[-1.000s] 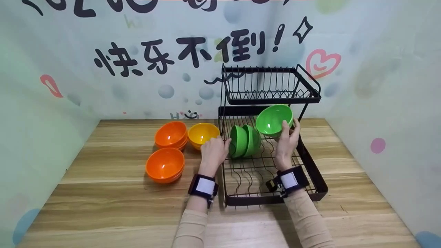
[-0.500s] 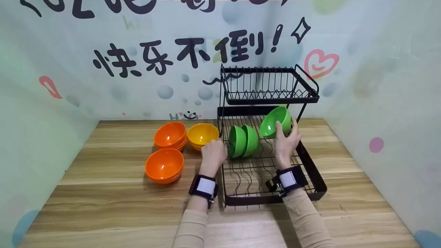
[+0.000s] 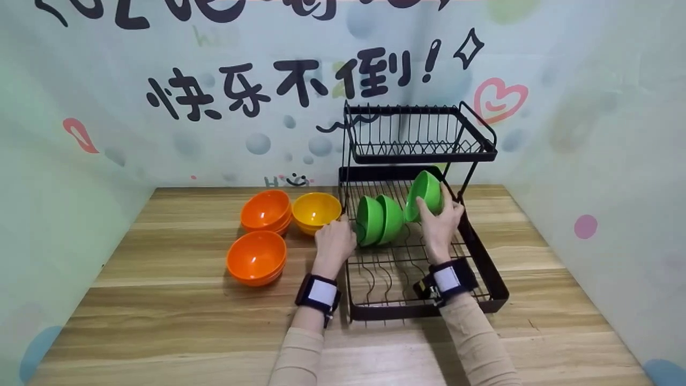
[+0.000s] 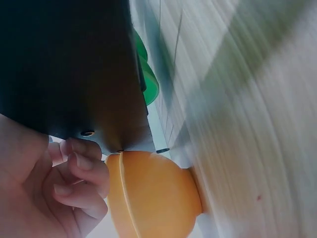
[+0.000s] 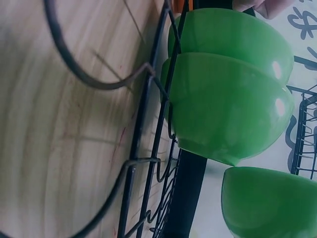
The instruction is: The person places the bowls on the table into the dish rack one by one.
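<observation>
My right hand (image 3: 440,228) grips a green bowl (image 3: 427,192) with the thumb at its rim and the fingers behind. That bowl stands on edge over the rack, opening turned left; it shows low in the right wrist view. Two other green bowls (image 3: 381,220) stand on edge, nested together, in the lower tier of a black dish rack (image 3: 396,312). At the rack's left side my left hand (image 3: 335,241) holds the side rim. In the left wrist view, its curled fingers (image 4: 84,181) lie against the rack's dark wall, close to a yellow bowl (image 4: 153,198).
Left of the rack sit the yellow bowls (image 3: 316,209), with stacks of orange bowls (image 3: 266,210) and more orange bowls (image 3: 256,258) beside them. The rack's upper tier (image 3: 423,156) overhangs the back. Printed sheets wall the wooden table (image 3: 177,321).
The right hand has brought the green bowl down and left, turning it from tilted up to nearly on edge. The left hand stays at the rack's side with little movement.
</observation>
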A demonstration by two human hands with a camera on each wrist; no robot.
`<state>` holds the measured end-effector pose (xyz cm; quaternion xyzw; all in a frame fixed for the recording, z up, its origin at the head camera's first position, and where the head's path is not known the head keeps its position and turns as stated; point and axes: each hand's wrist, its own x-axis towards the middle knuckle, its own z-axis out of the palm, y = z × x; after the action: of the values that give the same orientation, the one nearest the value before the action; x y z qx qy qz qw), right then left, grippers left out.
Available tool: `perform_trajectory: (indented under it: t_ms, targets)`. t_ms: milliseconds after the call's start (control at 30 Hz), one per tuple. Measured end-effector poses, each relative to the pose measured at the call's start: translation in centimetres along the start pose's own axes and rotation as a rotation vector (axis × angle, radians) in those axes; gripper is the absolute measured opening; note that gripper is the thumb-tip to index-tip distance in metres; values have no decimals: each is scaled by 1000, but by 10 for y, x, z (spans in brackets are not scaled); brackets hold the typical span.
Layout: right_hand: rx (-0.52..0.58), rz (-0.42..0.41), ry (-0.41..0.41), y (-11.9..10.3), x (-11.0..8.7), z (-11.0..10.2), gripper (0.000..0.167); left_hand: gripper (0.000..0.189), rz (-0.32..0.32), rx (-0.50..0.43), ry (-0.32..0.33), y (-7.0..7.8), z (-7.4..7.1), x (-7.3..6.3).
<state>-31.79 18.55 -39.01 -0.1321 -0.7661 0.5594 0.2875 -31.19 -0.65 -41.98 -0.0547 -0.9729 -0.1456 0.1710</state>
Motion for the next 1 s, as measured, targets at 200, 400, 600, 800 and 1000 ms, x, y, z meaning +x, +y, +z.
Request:
perform_trajectory:
  t_ms: [200,400,600,800,1000]
  targets:
    - [-77,-26,-27,2,-1,1,65,26,13,-25,2,-2,1,0]
    - [-170,-29,-97,4,-1,1,65,26,4,-45,-16,-3,3,0]
    - [-253,-12,-185,5,-1,2,66,26,-7,-56,-21,-3,4,1]
    - [-309,-37,-231,6,-2,2,66,27,-9,-62,-26,-3,4,1]
    - [-308,-38,-268,7,-2,3,66,27,-7,-69,-24,-4,5,1]
